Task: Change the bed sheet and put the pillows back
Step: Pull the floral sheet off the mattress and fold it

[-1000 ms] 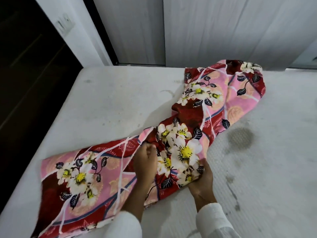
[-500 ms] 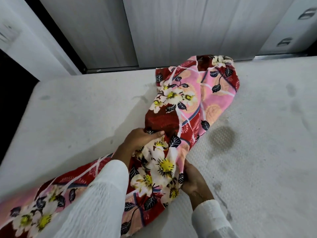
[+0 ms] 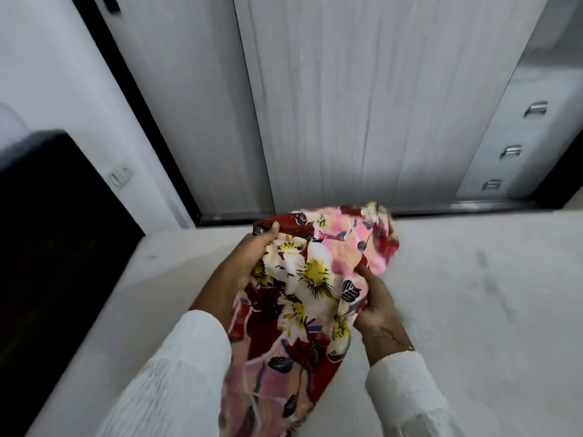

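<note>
Two hands on the floral bed sheet [image 3: 303, 279] at frame centre: left hand [image 3: 249, 263] clutches its red top fold, right hand [image 3: 375, 301] pinches the pink edge. Soft bunched cotton, white-and-yellow blossoms, hangs above the bare quilted mattress [image 3: 473, 294].

Bunched floral pink-red bed sheet [image 3: 312, 279] lifted above bare white mattress [image 3: 473, 310].

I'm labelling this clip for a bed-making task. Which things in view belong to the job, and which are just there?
Part of the job:
floral bed sheet, bunched up
left hand, gripping it
right hand, gripping it
bare mattress

Just there:
grey wardrobe doors
drawer handles
wall switch
</note>
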Action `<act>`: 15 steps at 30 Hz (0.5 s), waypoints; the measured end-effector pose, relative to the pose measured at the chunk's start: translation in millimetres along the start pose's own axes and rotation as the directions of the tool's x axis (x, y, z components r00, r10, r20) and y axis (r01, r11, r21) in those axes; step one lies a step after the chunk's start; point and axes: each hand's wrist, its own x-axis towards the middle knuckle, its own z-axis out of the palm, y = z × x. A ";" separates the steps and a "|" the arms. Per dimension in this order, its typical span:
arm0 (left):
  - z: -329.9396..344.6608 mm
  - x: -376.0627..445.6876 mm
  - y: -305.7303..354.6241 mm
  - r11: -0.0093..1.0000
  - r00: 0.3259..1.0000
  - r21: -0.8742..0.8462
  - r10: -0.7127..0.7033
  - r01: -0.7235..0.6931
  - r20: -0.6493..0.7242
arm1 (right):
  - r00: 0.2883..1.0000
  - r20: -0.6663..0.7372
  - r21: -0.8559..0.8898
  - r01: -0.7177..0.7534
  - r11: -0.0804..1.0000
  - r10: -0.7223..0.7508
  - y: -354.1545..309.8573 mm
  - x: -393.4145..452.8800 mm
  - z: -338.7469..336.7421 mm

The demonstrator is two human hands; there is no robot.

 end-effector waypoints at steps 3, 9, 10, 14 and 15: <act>-3.4 -45.7 74.6 0.976 0.989 -0.160 0.146 -0.150 -0.038 | 0.993 0.111 -0.242 0.069 0.968 -0.043 -48.8 -42.6 88.9; -19.8 -154.7 209.9 0.798 0.892 -0.401 0.425 -0.450 -0.155 | 0.902 0.427 -0.422 0.267 0.866 -0.070 -138.6 -144.2 243.5; -22.2 -169.1 223.2 0.780 0.884 -0.423 0.445 -0.461 -0.143 | 0.882 0.463 -0.436 0.312 0.844 -0.087 -146.9 -156.9 257.7; -32.8 -202.8 250.1 0.801 0.944 -0.500 0.284 -0.331 -0.169 | 0.897 0.432 -0.524 0.335 0.783 -0.095 -158.7 -174.7 294.0; -37.1 -210.2 255.5 0.789 0.947 -0.526 0.246 -0.318 -0.204 | 0.895 0.431 -0.525 0.356 0.773 -0.120 -161.2 -174.4 301.4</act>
